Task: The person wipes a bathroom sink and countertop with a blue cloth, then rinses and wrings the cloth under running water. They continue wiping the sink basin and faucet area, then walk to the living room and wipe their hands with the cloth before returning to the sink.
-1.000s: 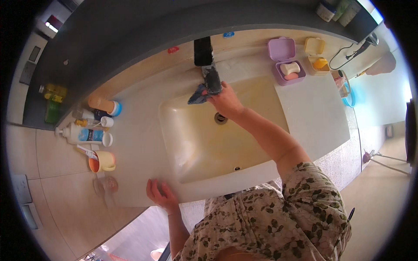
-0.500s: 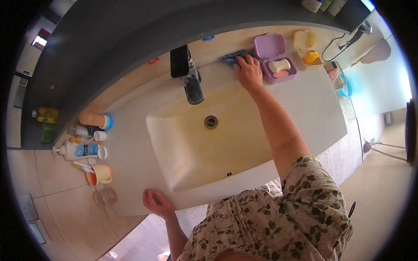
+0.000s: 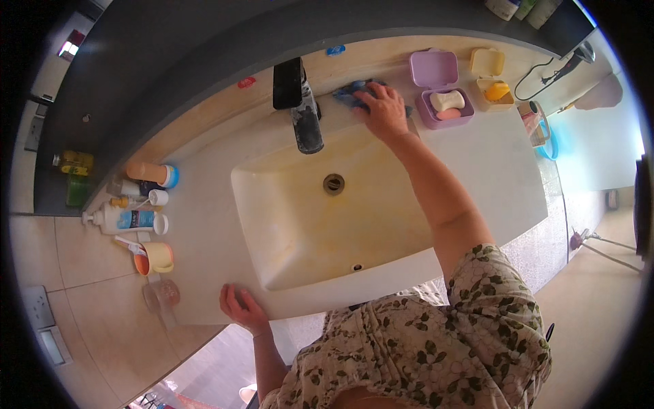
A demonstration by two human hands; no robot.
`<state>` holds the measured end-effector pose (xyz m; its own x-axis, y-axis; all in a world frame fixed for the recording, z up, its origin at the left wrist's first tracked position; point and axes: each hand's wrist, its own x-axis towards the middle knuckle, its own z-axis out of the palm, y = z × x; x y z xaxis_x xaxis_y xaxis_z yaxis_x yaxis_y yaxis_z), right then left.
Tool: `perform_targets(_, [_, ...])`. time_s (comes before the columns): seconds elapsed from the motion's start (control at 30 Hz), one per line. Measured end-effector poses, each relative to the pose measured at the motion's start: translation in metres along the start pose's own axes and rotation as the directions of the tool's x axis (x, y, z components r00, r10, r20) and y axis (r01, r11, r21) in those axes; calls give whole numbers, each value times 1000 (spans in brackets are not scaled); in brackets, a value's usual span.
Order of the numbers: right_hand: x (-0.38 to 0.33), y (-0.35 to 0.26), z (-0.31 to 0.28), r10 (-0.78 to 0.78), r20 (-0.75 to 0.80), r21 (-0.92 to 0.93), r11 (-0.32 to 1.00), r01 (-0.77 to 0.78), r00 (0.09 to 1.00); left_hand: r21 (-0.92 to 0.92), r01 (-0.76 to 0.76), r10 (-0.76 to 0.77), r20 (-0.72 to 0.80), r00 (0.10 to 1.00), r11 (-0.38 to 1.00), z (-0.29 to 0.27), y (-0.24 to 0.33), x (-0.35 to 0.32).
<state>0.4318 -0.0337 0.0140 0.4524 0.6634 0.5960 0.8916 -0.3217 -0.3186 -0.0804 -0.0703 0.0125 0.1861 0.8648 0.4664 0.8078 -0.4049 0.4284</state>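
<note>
right now the right hand (image 3: 385,111) lies flat, fingers pressed together, on a blue cloth (image 3: 353,94) at the back ledge of the washbasin (image 3: 293,225), between the dark tap (image 3: 304,116) and the purple soap box (image 3: 440,97). cloth mostly under the palm, bits showing left of the fingers. left hand (image 3: 240,308) rests at the front edge of the counter (image 3: 204,273), fingers lightly spread, holding nothing.

containers: purple soap box open, lid tipped back, a whitish soap bar and a pinkish piece inside. just beside it a pale yellow soap box (image 3: 492,80), also open, with an orange-yellow lump inside. basin itself dry-looking, yellow stains, drain (image 3: 333,183) in the middle, nothing in it.

left end of counter: yellow cup (image 3: 158,256) with an orange item and a toothbrush-like stick in it, a clear glass (image 3: 161,295) near the front, contents cannot tell. white pump bottle (image 3: 122,219) lying on its side, a peach tube with blue cap (image 3: 151,172), small bottles between them. yellow-green bottles (image 3: 73,161) farther left, well apart from the hands.
</note>
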Motion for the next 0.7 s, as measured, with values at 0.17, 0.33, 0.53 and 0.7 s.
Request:
perform_targets(0.17, [-6, -26, -2, -276, 302, 354, 921, 161, 913, -2, 30, -30, 3, 1000, 1000, -2, 4, -1])
perform_targets(0.33, [8, 9, 3, 41, 107, 20, 999, -43, 993, 43, 9, -9, 4, 1000, 999, -3, 2, -2])
perform_targets(0.53, [-9, -32, 0, -377, 259, 412, 876, 251, 889, 31, 37, -36, -14, 999, 999, -4, 4, 1])
perform_targets(0.7, [8, 6, 6, -132, 118, 133, 984, 116, 984, 69, 0, 2, -23, 1000, 998, -4, 5, 2])
